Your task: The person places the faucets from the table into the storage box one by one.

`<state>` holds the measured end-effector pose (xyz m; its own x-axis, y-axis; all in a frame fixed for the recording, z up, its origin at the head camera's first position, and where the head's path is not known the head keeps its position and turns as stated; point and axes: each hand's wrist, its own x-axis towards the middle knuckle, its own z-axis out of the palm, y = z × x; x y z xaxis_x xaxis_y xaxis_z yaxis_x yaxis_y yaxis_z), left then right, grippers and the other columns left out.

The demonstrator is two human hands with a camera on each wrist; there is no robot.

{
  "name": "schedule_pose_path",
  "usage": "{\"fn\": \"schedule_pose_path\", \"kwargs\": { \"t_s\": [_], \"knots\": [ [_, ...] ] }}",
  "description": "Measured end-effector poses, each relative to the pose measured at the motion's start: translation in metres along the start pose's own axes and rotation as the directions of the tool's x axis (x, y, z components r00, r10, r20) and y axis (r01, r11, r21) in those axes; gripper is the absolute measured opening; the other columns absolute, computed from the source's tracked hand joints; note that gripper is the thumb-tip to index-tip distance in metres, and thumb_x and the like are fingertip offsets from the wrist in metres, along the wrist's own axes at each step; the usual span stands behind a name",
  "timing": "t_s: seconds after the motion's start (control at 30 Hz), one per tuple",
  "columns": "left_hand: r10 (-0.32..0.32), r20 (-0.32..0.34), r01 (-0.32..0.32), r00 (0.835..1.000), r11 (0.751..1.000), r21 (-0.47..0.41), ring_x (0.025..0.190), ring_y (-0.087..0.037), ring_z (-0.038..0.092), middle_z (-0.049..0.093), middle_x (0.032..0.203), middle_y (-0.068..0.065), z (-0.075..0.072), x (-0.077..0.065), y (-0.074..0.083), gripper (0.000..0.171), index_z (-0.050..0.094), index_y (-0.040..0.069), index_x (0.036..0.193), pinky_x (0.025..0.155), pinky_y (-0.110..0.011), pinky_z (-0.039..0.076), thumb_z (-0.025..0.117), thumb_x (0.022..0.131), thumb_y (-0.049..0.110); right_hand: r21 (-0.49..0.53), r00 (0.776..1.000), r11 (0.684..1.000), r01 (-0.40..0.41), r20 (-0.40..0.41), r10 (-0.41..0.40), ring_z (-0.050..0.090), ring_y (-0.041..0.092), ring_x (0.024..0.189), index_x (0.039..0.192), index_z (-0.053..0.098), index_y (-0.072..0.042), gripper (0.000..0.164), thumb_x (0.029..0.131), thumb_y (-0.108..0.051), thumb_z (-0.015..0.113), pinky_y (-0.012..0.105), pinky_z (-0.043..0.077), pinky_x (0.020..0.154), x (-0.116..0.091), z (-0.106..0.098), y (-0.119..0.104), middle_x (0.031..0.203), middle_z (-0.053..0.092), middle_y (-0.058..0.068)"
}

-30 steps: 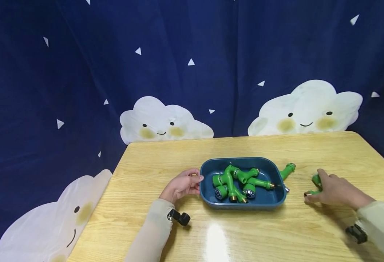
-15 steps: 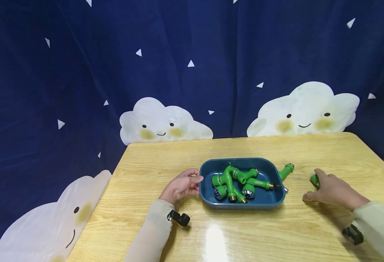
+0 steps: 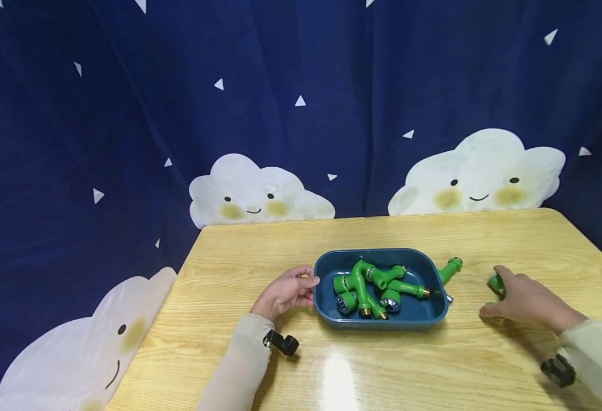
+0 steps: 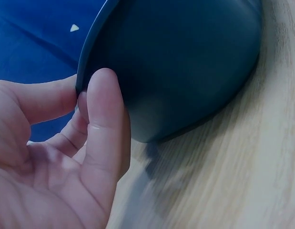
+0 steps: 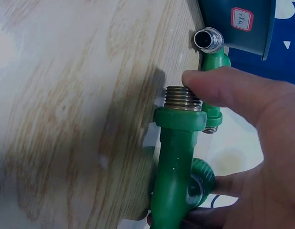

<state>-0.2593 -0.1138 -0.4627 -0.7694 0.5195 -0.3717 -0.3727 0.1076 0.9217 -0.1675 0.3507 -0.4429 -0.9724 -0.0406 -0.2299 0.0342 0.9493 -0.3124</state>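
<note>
My left hand (image 3: 284, 292) pinches the left end of a dark blue plastic bin (image 3: 383, 323), thumb against the wall, fingers at the rim. Several green taps (image 3: 356, 281) with brass threads and chrome ends lie jumbled in the bin. On the table at the right, my right hand (image 3: 529, 299) grips another green tap (image 5: 176, 152). Its thumb lies by the brass threaded end, and its fingers curl behind the round cap. The hand hides most of this tap in the head view.
One more green tap (image 3: 451, 268) lies against the outside of the bin's right end. A small red-bordered label (image 5: 242, 19) is on that end wall. A dark blue curtain (image 3: 301, 68) with white clouds hangs behind the wooden table (image 3: 249, 245).
The right hand stays in about the same place; the tap's brass end, visible by the thumb earlier, is now mostly covered in the head view. The left hand and bin have not moved.
</note>
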Motion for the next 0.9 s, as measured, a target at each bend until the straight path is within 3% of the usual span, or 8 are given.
{"fn": "schedule_pose_path", "kwargs": {
  "t_s": [0.43,0.9],
  "knots": [
    [-0.005,-0.012,0.005,1.000,1.000,-0.008,0.059,-0.008,0.059,0.059,0.067,0.003,0.000,-0.002,0.000,0.014,0.049,0.016,0.089,0.055,-0.020,0.057,0.054,0.098,0.008,-0.007,1.000,1.000,-0.004,-0.011,0.004,0.045,0.067,0.112,0.142,0.019,0.023,0.123,0.072,-0.057,0.081,0.068,0.048,0.084,0.001,-0.011,-0.005,0.128,0.039,0.053],
    [-0.010,-0.031,0.010,0.999,1.000,0.005,0.057,-0.008,0.056,0.056,0.067,0.002,0.001,0.000,0.000,0.012,0.049,0.015,0.090,0.053,-0.017,0.054,0.057,0.098,0.009,0.023,0.998,0.999,0.038,-0.045,-0.037,0.051,0.062,0.108,0.143,0.021,0.022,0.116,0.074,-0.050,0.081,0.064,0.050,0.081,0.000,-0.019,-0.016,0.123,0.045,0.050]
  ]
}}
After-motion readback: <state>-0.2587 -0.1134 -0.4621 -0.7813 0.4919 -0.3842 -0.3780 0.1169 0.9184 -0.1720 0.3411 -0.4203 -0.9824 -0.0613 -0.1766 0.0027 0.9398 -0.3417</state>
